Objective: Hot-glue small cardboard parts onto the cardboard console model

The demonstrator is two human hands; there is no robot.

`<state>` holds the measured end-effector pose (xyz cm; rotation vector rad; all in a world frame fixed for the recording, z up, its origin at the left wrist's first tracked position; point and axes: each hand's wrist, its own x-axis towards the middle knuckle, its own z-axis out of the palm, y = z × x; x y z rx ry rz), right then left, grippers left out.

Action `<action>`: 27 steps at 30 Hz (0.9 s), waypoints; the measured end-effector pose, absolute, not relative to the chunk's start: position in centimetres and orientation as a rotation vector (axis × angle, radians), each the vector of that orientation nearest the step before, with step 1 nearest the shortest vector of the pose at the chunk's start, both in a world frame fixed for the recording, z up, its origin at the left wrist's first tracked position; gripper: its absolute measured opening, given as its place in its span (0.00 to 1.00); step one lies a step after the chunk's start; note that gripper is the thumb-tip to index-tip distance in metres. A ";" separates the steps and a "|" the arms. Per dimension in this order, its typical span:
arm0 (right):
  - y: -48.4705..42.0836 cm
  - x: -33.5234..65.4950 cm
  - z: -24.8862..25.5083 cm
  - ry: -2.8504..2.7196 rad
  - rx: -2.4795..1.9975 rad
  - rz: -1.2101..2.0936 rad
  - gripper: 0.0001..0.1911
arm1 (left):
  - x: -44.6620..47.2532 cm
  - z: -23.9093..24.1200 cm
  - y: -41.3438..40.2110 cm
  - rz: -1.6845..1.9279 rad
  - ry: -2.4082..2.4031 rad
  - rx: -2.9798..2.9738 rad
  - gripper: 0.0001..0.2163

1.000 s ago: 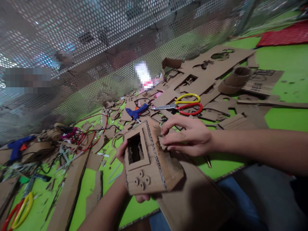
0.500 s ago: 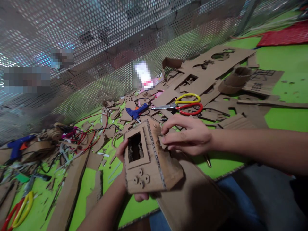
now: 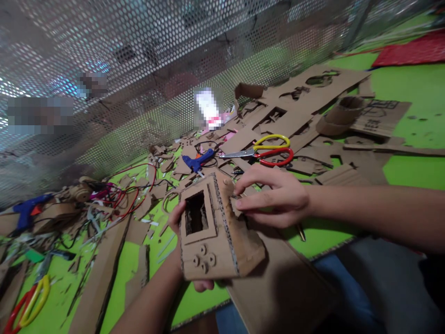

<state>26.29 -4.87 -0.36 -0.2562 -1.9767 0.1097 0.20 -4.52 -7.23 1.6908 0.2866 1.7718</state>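
A cardboard model shaped like a handheld game console [image 3: 212, 236], with a cut-out screen window and small round buttons, is held upright over the green table edge. My left hand [image 3: 177, 222] grips it from behind and below, fingers wrapped round its left side and bottom. My right hand [image 3: 273, 197] pinches a small cardboard bit against the model's upper right side edge, its fingers pressed together.
Yellow-and-red scissors [image 3: 267, 150] and a blue glue gun [image 3: 199, 161] lie just beyond the hands among cardboard offcuts. Red wires [image 3: 121, 197], another blue glue gun [image 3: 26, 208] and a second pair of scissors [image 3: 28, 304] lie left. A perforated metal screen [image 3: 139, 69] backs the table.
Almost nothing: my right hand's fingers shifted slightly on the model's side edge, and the view drifted a little.
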 end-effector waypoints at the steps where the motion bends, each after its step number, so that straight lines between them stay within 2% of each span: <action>1: -4.9 26.3 -0.3 -1.977 -0.255 0.110 0.15 | 0.2 -7.3 -4.5 1.768 0.271 1.687 0.63; 16: -5.2 26.2 -0.1 -2.006 -0.255 0.131 0.10 | 0.3 -6.4 -3.5 1.778 0.124 1.942 0.69; 22: -5.3 26.2 -0.2 -2.020 -0.263 0.126 0.11 | 1.4 -5.4 -3.6 1.889 0.150 1.948 0.64; 27: -5.3 26.1 -0.4 -2.007 -0.239 0.129 0.12 | 0.7 -6.4 -3.5 1.988 0.269 1.935 0.60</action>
